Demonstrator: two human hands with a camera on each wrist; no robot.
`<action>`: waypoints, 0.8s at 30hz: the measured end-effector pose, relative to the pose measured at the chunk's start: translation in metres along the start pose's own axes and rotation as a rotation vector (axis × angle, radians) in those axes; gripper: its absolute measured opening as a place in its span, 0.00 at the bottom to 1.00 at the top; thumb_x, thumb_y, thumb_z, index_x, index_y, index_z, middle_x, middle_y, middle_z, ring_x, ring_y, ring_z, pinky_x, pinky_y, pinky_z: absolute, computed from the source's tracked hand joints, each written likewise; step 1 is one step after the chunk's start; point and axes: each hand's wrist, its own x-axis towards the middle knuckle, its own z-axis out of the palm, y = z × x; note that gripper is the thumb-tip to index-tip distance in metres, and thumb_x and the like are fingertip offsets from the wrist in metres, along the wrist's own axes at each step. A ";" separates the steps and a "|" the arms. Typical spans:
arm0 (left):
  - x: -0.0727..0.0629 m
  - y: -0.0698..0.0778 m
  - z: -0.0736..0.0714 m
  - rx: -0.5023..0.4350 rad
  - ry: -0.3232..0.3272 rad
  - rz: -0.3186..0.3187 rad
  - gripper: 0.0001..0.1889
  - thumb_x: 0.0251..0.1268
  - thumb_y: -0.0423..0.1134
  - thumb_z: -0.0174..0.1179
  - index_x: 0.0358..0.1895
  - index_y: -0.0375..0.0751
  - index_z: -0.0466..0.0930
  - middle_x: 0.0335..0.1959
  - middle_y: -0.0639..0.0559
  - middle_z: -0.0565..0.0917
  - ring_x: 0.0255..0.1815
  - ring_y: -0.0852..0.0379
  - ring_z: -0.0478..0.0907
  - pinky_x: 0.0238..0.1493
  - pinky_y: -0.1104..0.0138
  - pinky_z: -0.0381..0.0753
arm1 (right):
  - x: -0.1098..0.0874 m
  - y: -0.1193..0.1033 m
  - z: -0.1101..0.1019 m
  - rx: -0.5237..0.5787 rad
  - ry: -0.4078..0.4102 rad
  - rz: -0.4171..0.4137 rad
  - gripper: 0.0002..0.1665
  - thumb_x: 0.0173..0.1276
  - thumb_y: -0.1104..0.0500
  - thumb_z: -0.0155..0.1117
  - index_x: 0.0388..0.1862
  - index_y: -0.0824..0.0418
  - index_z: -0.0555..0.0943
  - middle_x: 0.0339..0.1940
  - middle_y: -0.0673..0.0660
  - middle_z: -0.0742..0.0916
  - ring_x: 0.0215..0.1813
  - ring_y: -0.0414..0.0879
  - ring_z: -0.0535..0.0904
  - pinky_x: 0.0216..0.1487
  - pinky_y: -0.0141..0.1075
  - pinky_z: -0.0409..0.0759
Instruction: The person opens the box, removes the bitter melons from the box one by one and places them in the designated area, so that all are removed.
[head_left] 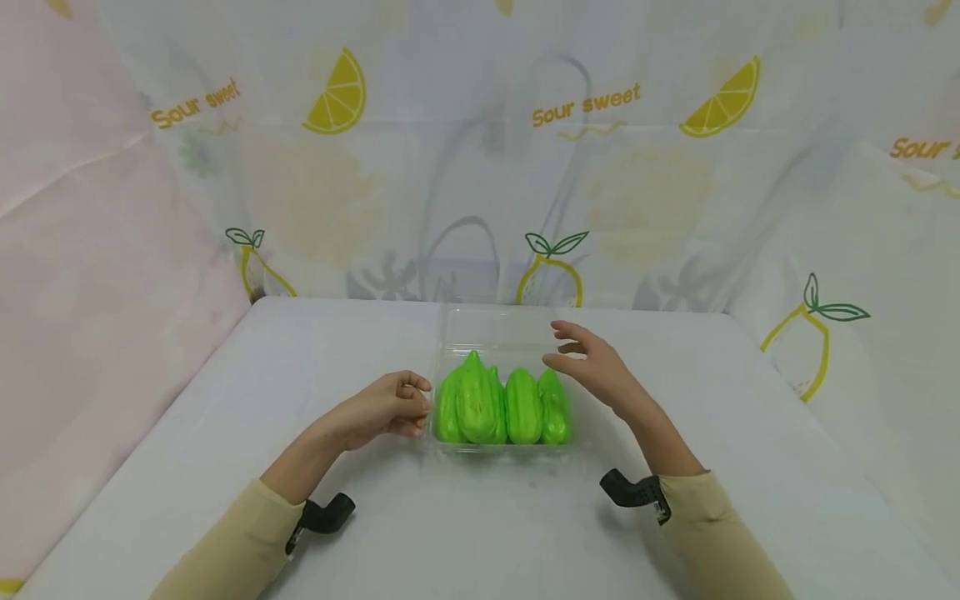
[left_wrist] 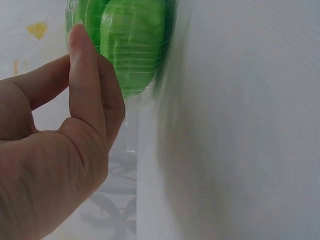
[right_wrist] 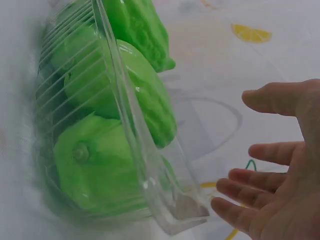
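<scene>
A clear plastic clamshell box [head_left: 495, 448] sits on the table with its see-through lid [head_left: 491, 327] raised at the back. Several glossy, bright green ridged gourds [head_left: 523, 408], like bitter melons, stand side by side inside it. My left hand [head_left: 386, 407] is at the box's left side, fingers loosely bent and fingertips right at the wall. In the left wrist view, its thumb overlaps the box and a gourd [left_wrist: 132, 42]. Over the box's right rear, my right hand [head_left: 592, 367] has spread, relaxed fingers near the lid's edge. Neither hand shows anything in its grasp.
A white cloth covers the table [head_left: 480, 525]. Behind it hangs a curtain [head_left: 420, 183] printed with lemons and lettering, and a pinkish cloth [head_left: 97, 275] hangs at the left. Each wrist carries a black camera mount [head_left: 330, 514].
</scene>
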 end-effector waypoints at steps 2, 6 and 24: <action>-0.001 0.001 0.000 0.003 -0.002 0.002 0.22 0.73 0.33 0.54 0.62 0.27 0.57 0.32 0.50 0.77 0.30 0.59 0.79 0.34 0.72 0.84 | -0.002 -0.004 0.002 -0.033 -0.022 0.007 0.41 0.71 0.44 0.62 0.78 0.49 0.60 0.75 0.60 0.70 0.73 0.58 0.70 0.66 0.59 0.74; -0.002 0.001 0.000 0.000 -0.009 0.008 0.23 0.73 0.33 0.53 0.62 0.26 0.56 0.32 0.50 0.77 0.30 0.59 0.79 0.34 0.72 0.84 | -0.005 -0.011 0.006 -0.090 -0.066 0.016 0.42 0.69 0.43 0.64 0.78 0.48 0.61 0.73 0.60 0.72 0.68 0.57 0.74 0.62 0.54 0.78; -0.004 0.004 0.001 0.013 -0.026 0.007 0.22 0.73 0.33 0.53 0.61 0.27 0.56 0.32 0.50 0.77 0.32 0.59 0.79 0.35 0.71 0.85 | -0.016 -0.028 0.030 -0.287 -0.166 -0.039 0.43 0.64 0.48 0.69 0.75 0.59 0.66 0.66 0.62 0.78 0.63 0.56 0.78 0.55 0.49 0.81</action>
